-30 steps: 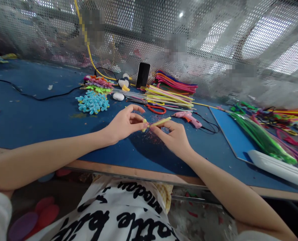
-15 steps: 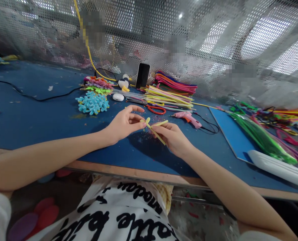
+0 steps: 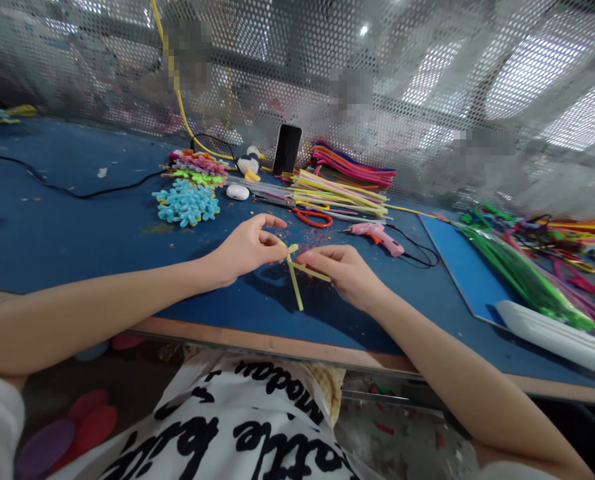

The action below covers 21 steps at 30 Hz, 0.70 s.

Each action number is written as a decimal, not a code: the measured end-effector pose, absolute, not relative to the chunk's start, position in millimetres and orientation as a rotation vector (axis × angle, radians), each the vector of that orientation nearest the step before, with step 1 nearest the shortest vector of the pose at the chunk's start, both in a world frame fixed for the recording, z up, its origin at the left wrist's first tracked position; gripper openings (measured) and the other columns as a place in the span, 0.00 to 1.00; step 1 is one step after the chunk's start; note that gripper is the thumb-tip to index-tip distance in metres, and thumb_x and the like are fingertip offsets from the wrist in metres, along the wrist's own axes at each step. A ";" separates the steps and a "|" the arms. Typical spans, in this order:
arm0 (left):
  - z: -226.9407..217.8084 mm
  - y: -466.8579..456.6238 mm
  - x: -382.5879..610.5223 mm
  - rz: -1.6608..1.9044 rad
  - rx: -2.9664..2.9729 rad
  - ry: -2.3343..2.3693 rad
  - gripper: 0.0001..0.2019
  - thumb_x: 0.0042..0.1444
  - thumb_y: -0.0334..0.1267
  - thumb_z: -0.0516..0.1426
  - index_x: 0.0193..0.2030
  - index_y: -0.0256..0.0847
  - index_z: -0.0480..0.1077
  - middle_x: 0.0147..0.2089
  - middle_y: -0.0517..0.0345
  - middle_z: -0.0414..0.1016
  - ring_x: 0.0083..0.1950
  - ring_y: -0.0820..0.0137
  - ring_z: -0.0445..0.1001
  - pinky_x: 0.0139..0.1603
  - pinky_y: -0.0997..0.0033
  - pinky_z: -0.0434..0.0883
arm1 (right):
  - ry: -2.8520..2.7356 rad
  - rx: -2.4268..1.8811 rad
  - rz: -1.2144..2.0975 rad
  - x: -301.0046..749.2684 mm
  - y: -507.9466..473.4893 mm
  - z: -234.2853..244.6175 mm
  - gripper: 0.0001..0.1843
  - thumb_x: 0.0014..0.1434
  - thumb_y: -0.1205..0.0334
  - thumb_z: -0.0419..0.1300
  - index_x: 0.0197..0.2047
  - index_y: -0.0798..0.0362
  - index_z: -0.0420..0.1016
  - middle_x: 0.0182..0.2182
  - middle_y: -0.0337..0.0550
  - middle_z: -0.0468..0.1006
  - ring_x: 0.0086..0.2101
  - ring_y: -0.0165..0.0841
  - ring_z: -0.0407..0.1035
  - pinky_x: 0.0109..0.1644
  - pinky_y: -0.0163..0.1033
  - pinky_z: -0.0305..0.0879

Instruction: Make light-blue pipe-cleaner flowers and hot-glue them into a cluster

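A pale yellow pipe cleaner [image 3: 296, 288] is held just above the blue table, bent into small loops at its upper end. My left hand [image 3: 251, 249] pinches the looped end between thumb and index finger. Closed on one of its straight arms is my right hand [image 3: 345, 270], thumb against fingers. The other straight arm hangs free, pointing down toward the table's front edge. Beyond my hands lie red-handled scissors [image 3: 313, 218] and a pink glue gun [image 3: 377, 238]. A bundle of yellow pipe cleaners [image 3: 337, 195] is behind them.
Blue snowflake shapes [image 3: 187, 203] are stacked at the left, near a white earbud case [image 3: 238, 193]. A phone [image 3: 287, 149] leans against the perforated metal screen. On the right are a blue board [image 3: 450, 267], bagged green pipe cleaners [image 3: 527, 280] and a white object [image 3: 552, 337].
One straight arm of the pipe cleaner has swung down and now hangs free. My right hand has shifted its pinch to the other arm, which now slants down to the right.
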State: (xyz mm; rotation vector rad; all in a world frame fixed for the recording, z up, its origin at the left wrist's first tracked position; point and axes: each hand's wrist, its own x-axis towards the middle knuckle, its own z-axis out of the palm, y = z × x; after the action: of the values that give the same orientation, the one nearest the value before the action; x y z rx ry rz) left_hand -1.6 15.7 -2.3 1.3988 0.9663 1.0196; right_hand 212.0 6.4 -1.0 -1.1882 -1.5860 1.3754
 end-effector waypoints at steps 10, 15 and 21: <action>-4.6 19.7 -1.2 1.020 1.283 0.813 0.31 0.44 0.38 0.73 0.53 0.38 0.66 0.32 0.61 0.80 0.33 0.72 0.77 0.38 0.72 0.71 | -1.455 -1.129 1.682 207.1 1.9 -2.3 0.14 0.48 0.52 0.75 0.31 0.55 0.84 0.28 0.41 0.81 0.24 0.25 0.67 0.30 0.34 0.63; -6.4 18.6 0.7 1.020 1.220 0.747 0.33 0.43 0.42 0.74 0.54 0.38 0.66 0.32 0.62 0.80 0.35 0.71 0.78 0.42 0.71 0.72 | -1.320 -1.075 1.879 209.0 1.2 2.7 0.12 0.48 0.57 0.75 0.30 0.56 0.82 0.24 0.39 0.78 0.23 0.24 0.67 0.30 0.33 0.65; -3.0 14.1 2.8 1.040 1.167 0.670 0.27 0.48 0.44 0.73 0.52 0.38 0.71 0.35 0.60 0.81 0.38 0.72 0.79 0.47 0.70 0.74 | -1.337 -1.005 1.785 208.1 -1.8 1.7 0.12 0.50 0.56 0.75 0.30 0.55 0.82 0.26 0.39 0.79 0.23 0.24 0.69 0.30 0.33 0.67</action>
State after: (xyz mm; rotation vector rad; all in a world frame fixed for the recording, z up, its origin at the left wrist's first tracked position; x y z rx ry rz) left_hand 2.8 14.1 -3.0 1.1667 0.6701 1.0404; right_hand 208.1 -1.8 1.7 -1.0054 -1.3372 1.7850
